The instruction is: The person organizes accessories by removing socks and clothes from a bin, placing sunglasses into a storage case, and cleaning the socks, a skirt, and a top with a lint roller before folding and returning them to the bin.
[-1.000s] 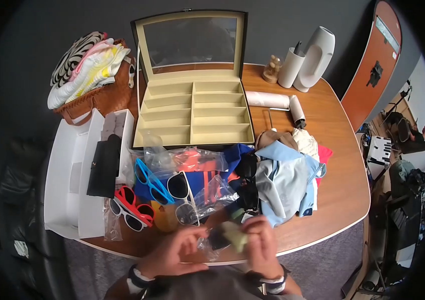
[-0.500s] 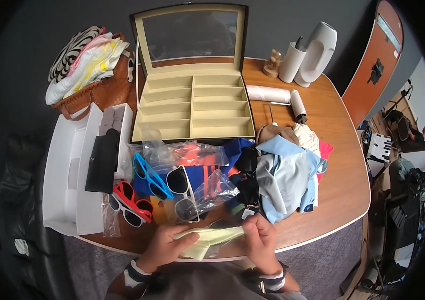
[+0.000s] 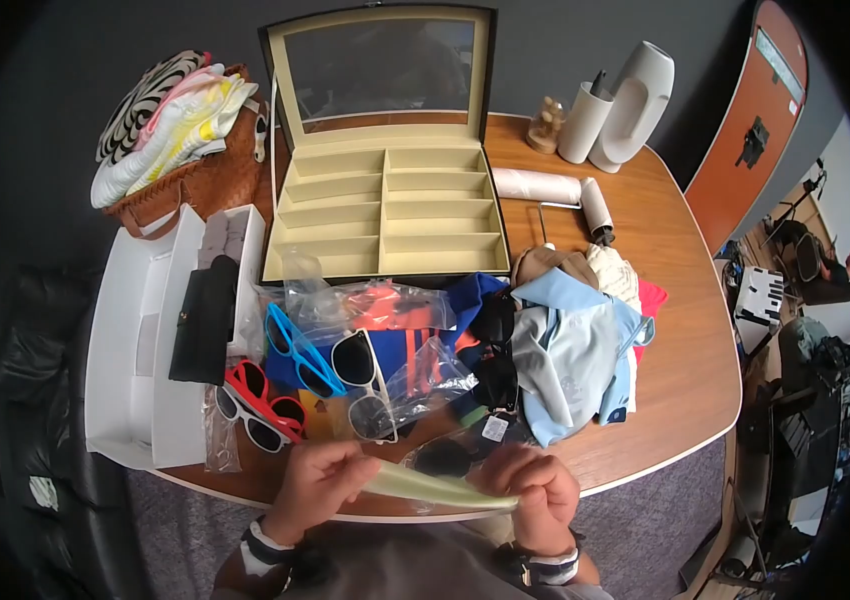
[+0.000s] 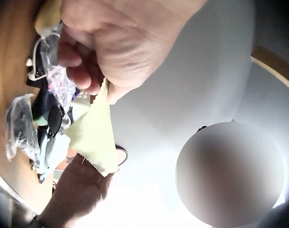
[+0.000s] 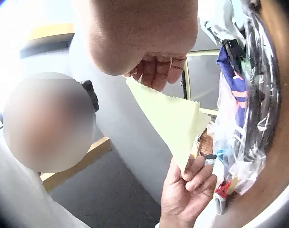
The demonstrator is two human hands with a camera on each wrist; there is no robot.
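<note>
A pale yellow lens cleaning cloth [image 3: 437, 487] with zigzag-cut edges is stretched between the two hands above the table's front edge. My left hand [image 3: 315, 485] pinches one end of it between thumb and fingers. At the opposite end, the right hand [image 3: 541, 502] grips a corner. Both wrist views show the cloth [image 4: 94, 137] hanging taut and partly folded between the hands. Just beyond it, a dark-lensed pair of sunglasses [image 3: 442, 456] in clear plastic lies on the table, partly hidden by the cloth and right hand.
An open display case [image 3: 385, 222] with cream compartments stands at the back. Before it lie blue sunglasses [image 3: 302, 352], white sunglasses [image 3: 377, 372], red sunglasses [image 3: 257, 392] and plastic bags. Folded light-blue clothing [image 3: 570, 350] sits right; a white box [image 3: 125, 350] is left.
The cloth was bunched in the right hand while the left held nothing. Now both hands hold it, spread and pulled taut, the right hand slightly lower and further right.
</note>
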